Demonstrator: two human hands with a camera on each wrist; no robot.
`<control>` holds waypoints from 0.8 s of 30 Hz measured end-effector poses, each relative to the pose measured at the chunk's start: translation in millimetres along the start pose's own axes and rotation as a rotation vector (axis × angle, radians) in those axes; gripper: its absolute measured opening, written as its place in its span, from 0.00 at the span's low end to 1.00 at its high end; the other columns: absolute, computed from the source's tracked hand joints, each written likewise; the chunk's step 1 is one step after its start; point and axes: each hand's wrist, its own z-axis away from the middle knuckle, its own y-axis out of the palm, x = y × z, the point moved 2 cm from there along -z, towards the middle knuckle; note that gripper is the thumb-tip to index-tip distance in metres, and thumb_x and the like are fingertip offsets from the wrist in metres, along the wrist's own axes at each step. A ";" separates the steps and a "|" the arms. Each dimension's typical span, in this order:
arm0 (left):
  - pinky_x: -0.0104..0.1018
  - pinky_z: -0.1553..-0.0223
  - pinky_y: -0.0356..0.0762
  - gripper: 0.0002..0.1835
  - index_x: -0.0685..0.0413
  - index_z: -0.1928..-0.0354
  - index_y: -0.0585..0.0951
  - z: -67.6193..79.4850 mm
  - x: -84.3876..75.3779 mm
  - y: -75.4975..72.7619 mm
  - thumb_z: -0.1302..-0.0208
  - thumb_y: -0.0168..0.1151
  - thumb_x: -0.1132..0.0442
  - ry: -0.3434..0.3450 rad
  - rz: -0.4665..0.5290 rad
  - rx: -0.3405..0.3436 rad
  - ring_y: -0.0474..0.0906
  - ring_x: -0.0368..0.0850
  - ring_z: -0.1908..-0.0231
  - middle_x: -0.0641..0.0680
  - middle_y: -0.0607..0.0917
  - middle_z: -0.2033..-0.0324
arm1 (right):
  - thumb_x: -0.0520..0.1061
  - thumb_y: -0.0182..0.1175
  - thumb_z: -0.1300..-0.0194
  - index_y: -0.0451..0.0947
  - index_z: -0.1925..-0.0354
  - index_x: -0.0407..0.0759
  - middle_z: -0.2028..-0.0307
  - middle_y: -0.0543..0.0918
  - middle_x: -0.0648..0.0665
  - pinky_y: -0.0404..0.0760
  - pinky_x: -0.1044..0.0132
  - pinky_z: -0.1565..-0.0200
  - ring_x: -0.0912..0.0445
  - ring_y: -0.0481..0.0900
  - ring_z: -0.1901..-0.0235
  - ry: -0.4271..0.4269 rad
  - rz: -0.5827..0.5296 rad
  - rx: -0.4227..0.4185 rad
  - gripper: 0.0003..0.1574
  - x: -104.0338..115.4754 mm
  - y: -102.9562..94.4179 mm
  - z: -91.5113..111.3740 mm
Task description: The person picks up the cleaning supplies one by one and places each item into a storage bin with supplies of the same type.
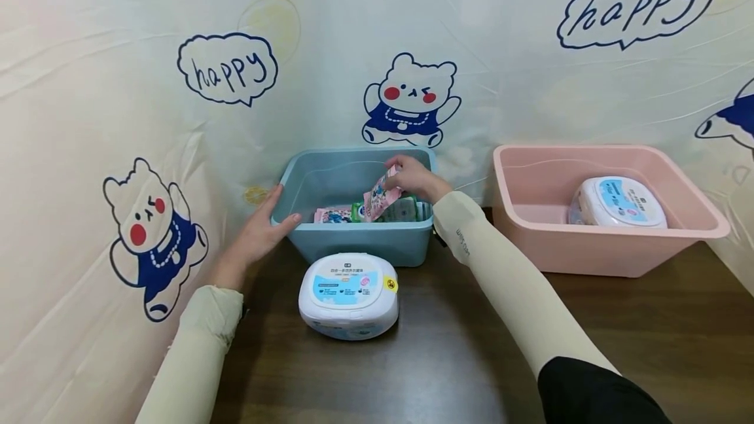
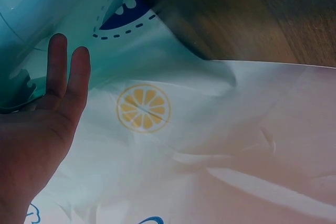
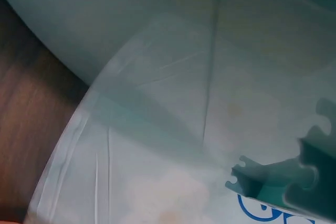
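My right hand (image 1: pixel 410 178) reaches into a blue plastic bin (image 1: pixel 359 241) and pinches a pink patterned packet (image 1: pixel 379 200). Beneath it in the bin lie another pink packet (image 1: pixel 333 215) and some green packets (image 1: pixel 400 210). At the bin's left rim rests my left hand (image 1: pixel 259 231), fingers extended along the outside and thumb by the front corner. In the left wrist view two straight fingers (image 2: pixel 79 80) show beside the bin's blue wall. The right wrist view shows the bin's side and the cloth, but not the hand.
A white lidded tub (image 1: pixel 349 296) stands on the brown wooden table (image 1: pixel 448 345) in front of the blue bin. To the right, a pink bin (image 1: pixel 595 247) holds a similar white tub (image 1: pixel 627 203). A printed cloth (image 1: pixel 330 31) hangs behind and at the left.
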 end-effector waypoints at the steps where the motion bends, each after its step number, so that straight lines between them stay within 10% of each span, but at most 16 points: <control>1: 0.79 0.36 0.41 0.53 0.35 0.19 0.37 -0.1 0.3 0.1 0.34 0.53 0.28 0.000 0.001 -0.003 0.36 0.67 0.24 0.55 0.38 0.20 | 0.36 0.63 0.33 0.64 0.28 0.40 0.37 0.70 0.37 0.80 0.55 0.48 0.46 0.76 0.50 0.012 0.007 0.012 0.37 -0.3 1.2 0.1; 14: 0.79 0.36 0.41 0.53 0.35 0.19 0.37 0.1 3.3 -2.0 0.34 0.52 0.28 0.000 -0.001 -0.020 0.36 0.67 0.24 0.56 0.38 0.20 | 0.45 0.60 0.28 0.52 0.21 0.44 0.23 0.56 0.40 0.56 0.47 0.28 0.44 0.56 0.26 0.038 0.159 -0.005 0.45 0.6 5.9 0.8; 24: 0.78 0.35 0.42 0.54 0.33 0.19 0.37 -0.9 4.6 -0.3 0.36 0.52 0.26 -0.016 -0.003 -0.004 0.37 0.66 0.23 0.54 0.38 0.20 | 0.37 0.56 0.27 0.68 0.30 0.41 0.35 0.72 0.34 0.77 0.51 0.41 0.44 0.75 0.40 -0.174 -0.060 -0.254 0.29 2.7 5.4 15.0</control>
